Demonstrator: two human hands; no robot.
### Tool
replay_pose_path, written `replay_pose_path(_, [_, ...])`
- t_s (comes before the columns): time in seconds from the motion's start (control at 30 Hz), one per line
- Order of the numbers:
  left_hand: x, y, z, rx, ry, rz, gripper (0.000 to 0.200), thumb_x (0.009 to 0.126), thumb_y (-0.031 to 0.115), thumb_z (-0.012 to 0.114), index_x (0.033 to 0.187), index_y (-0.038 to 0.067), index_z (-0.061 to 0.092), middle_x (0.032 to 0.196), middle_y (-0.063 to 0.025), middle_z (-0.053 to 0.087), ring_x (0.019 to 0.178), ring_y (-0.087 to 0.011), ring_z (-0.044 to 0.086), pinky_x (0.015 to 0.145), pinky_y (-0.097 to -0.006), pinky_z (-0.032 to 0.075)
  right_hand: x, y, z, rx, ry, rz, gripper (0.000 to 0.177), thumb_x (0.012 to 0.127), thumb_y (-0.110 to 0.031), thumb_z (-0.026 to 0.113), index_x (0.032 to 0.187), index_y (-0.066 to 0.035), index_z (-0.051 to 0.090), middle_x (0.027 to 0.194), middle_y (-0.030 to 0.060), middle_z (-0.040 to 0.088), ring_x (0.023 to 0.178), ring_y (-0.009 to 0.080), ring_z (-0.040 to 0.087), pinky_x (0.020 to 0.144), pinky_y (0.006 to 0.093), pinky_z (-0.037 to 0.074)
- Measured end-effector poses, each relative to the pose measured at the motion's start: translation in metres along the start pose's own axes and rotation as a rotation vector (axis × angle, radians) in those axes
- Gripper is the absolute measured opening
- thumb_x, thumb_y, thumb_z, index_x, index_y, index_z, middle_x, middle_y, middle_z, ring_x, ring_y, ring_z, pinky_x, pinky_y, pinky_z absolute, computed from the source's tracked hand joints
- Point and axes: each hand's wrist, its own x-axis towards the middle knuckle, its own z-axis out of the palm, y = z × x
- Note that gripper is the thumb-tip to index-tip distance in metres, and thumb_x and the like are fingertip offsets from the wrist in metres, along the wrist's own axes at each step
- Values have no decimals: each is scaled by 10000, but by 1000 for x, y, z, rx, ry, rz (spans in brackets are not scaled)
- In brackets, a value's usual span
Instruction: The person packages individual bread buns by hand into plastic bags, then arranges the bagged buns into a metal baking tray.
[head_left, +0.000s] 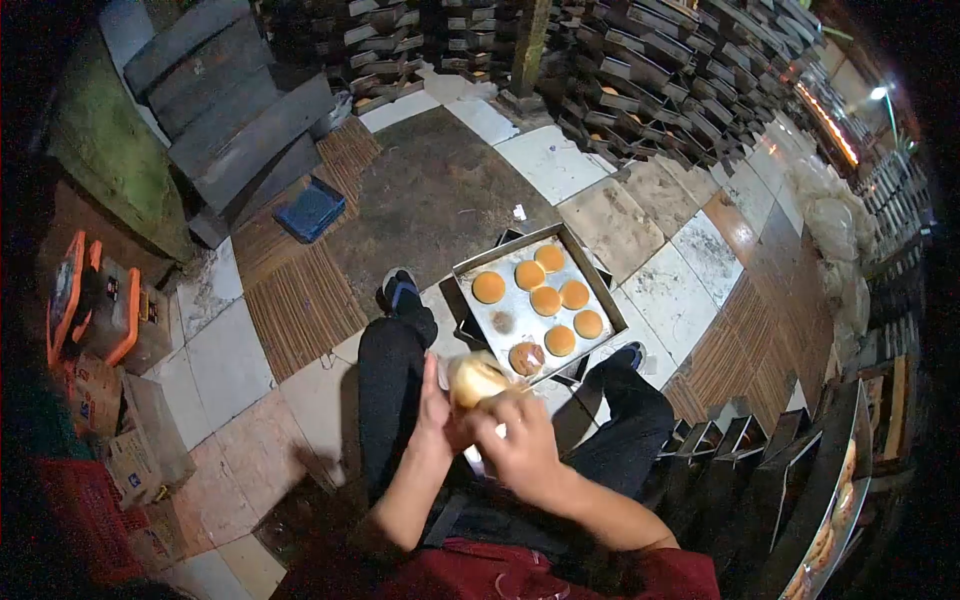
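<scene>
A round bun (476, 380), smeared by motion, is held up in front of my lap, above the near edge of the tray. My left hand (434, 412) supports it from the left, thumb side up. My right hand (518, 446) is closed at the bun's lower right side, fingers curled; a small white patch shows there, but I cannot make out what it is. Beyond my hands lies a square metal tray (510, 335) with several golden buns (546, 301) on it. At its near edge sits a darker, shiny bun (527, 358).
Tall stacks of dark trays (660, 80) line the back. More trays (840, 500) holding baked goods stand close on my right. A blue basket (310, 209) is on the tiled floor, with an orange-and-black toolbox (125, 310) and cardboard boxes (95, 400) at left.
</scene>
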Motion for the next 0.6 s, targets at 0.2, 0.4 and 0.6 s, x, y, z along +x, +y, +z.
replay_pose_path(0.2, [9, 20, 5, -247, -209, 182, 724, 802, 635, 426, 1192, 25, 430, 1180, -184, 487, 1069, -393, 489, 876, -571, 419, -12, -40, 1, 214, 159, -199, 203, 703, -137, 659, 883, -63, 599, 775, 67, 529, 766, 197, 534, 624, 304, 416])
replay_pose_path(0.4, [-33, 32, 60, 73, -400, 636, 749, 826, 646, 336, 1280, 52, 379, 1254, -177, 444, 1149, -379, 441, 928, -550, 388, 4, 3, -5, 972, 44, 435, 100, 805, -40, 614, 877, 2, 558, 895, 85, 555, 847, 128, 540, 721, 236, 433])
replay_pose_path(0.6, [-34, 42, 57, -110, -286, 481, 651, 825, 607, 406, 1209, 83, 451, 1182, -163, 489, 1093, -374, 492, 861, -529, 453, -11, 1, 7, 1200, 111, 610, 172, 775, -7, 643, 902, -9, 527, 854, 71, 565, 789, 134, 546, 689, 242, 435])
